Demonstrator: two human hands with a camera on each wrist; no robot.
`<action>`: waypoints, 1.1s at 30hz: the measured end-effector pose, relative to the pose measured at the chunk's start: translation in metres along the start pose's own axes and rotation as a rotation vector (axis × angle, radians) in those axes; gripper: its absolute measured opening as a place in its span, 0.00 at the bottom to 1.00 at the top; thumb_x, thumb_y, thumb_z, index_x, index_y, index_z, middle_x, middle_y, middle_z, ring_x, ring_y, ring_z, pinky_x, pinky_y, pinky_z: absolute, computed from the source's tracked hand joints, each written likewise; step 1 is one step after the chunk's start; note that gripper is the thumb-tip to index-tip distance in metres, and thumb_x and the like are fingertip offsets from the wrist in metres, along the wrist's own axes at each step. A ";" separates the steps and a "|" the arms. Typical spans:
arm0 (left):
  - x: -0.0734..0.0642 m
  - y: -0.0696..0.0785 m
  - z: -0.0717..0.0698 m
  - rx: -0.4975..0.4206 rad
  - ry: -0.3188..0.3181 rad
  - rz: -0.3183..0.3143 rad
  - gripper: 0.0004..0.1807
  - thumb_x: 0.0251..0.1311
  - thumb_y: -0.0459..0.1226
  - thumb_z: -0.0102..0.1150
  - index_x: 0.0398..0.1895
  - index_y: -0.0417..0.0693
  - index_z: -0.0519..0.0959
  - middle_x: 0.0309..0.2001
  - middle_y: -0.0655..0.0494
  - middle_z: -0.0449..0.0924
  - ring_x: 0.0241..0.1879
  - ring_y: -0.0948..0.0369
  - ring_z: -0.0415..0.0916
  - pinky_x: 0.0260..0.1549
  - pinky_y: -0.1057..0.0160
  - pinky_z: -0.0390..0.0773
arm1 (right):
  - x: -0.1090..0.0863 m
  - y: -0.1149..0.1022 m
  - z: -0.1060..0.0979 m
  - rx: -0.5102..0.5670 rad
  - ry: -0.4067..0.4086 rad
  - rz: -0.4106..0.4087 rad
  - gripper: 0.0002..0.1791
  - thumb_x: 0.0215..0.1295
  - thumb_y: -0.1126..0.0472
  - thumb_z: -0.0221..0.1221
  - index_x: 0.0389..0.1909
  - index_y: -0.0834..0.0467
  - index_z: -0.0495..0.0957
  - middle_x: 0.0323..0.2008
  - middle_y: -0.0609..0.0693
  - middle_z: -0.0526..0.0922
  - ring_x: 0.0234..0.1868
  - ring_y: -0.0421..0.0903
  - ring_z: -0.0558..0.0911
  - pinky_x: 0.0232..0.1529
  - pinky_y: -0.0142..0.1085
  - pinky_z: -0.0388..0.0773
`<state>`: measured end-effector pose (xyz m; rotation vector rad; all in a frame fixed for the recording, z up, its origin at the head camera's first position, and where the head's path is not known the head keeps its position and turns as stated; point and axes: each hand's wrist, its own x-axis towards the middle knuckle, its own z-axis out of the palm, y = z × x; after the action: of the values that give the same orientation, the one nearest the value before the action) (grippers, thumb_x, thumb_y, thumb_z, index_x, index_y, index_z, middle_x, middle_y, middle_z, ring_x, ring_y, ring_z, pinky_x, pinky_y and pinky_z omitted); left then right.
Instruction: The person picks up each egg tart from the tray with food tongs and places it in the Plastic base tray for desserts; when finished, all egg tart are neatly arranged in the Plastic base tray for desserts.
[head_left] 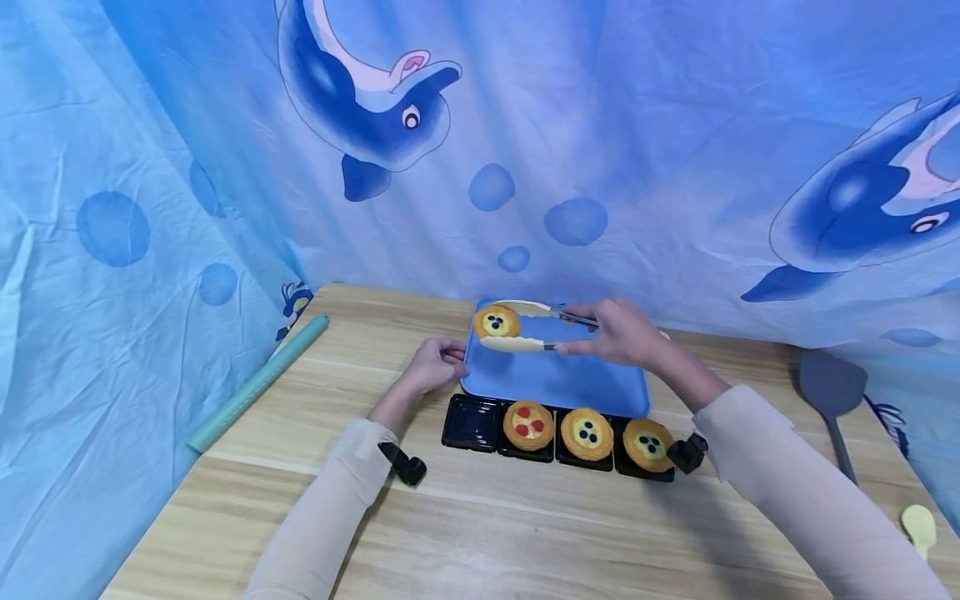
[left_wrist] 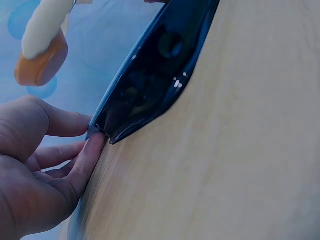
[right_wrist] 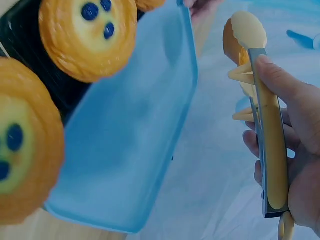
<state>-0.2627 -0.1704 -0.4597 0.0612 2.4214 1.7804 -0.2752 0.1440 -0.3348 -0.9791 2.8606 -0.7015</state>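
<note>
My right hand grips a pair of tongs with cream tips. Between the tips is an egg tart with blueberries, held above the left end of a blue tray. The right wrist view shows the tongs from the side. My left hand pinches the tray's left edge; in the left wrist view, its thumb and fingers meet at the rim beside a black container.
In front of the tray, a row of black containers bears a strawberry tart and blueberry tarts; the leftmost compartment holds none. A teal roll lies left; a grey spatula and a pale spoon lie right.
</note>
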 end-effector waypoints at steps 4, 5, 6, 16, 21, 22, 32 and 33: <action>0.002 -0.001 0.001 -0.008 0.003 0.002 0.21 0.54 0.24 0.62 0.53 0.28 0.76 0.45 0.40 0.79 0.44 0.51 0.77 0.45 0.60 0.79 | -0.012 -0.006 0.004 0.001 -0.031 -0.016 0.38 0.57 0.44 0.70 0.64 0.61 0.75 0.22 0.59 0.78 0.09 0.39 0.49 0.12 0.30 0.51; 0.001 -0.001 0.001 -0.010 0.005 0.001 0.21 0.54 0.24 0.62 0.53 0.28 0.76 0.45 0.40 0.79 0.43 0.52 0.77 0.45 0.60 0.79 | -0.014 -0.007 0.005 0.006 -0.038 -0.021 0.38 0.57 0.44 0.70 0.64 0.61 0.75 0.26 0.59 0.81 0.09 0.39 0.49 0.12 0.31 0.53; 0.001 -0.001 0.001 -0.017 0.007 -0.006 0.21 0.54 0.24 0.62 0.53 0.28 0.76 0.45 0.41 0.79 0.43 0.52 0.77 0.45 0.60 0.79 | -0.016 -0.008 0.006 0.012 -0.049 -0.024 0.38 0.57 0.44 0.70 0.65 0.60 0.74 0.27 0.58 0.82 0.09 0.39 0.49 0.13 0.31 0.54; 0.000 0.000 0.002 -0.031 0.035 -0.046 0.25 0.49 0.16 0.51 0.54 0.28 0.76 0.44 0.41 0.79 0.41 0.54 0.76 0.44 0.63 0.79 | -0.030 -0.017 0.019 0.013 -0.077 -0.111 0.39 0.57 0.41 0.69 0.64 0.60 0.75 0.54 0.53 0.83 0.12 0.37 0.57 0.21 0.34 0.67; 0.002 -0.002 0.002 -0.023 0.034 -0.041 0.24 0.50 0.15 0.50 0.54 0.27 0.76 0.44 0.41 0.79 0.41 0.54 0.76 0.43 0.63 0.78 | -0.036 -0.021 0.022 -0.003 -0.072 -0.139 0.39 0.58 0.39 0.67 0.64 0.59 0.76 0.54 0.51 0.84 0.24 0.40 0.77 0.31 0.37 0.75; 0.002 -0.003 0.002 -0.019 0.034 -0.039 0.24 0.51 0.15 0.51 0.54 0.28 0.76 0.44 0.41 0.79 0.41 0.53 0.76 0.43 0.63 0.78 | -0.037 -0.022 0.023 -0.001 -0.071 -0.139 0.38 0.58 0.39 0.68 0.63 0.59 0.76 0.53 0.51 0.84 0.24 0.42 0.77 0.30 0.37 0.75; 0.004 -0.003 0.002 0.001 0.026 -0.012 0.20 0.55 0.20 0.58 0.53 0.26 0.76 0.44 0.39 0.80 0.42 0.51 0.77 0.46 0.59 0.80 | -0.043 -0.030 0.031 0.014 -0.078 -0.177 0.35 0.57 0.45 0.71 0.62 0.59 0.78 0.55 0.51 0.83 0.28 0.39 0.77 0.24 0.34 0.68; 0.004 -0.003 0.002 0.007 0.023 -0.007 0.20 0.55 0.20 0.59 0.53 0.26 0.76 0.44 0.38 0.80 0.42 0.51 0.78 0.46 0.59 0.80 | -0.043 -0.031 0.031 0.013 -0.077 -0.181 0.35 0.57 0.46 0.71 0.62 0.59 0.78 0.55 0.51 0.83 0.29 0.39 0.78 0.24 0.34 0.68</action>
<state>-0.2663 -0.1684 -0.4632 0.0322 2.4409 1.7792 -0.2177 0.1351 -0.3545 -1.2463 2.7223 -0.6770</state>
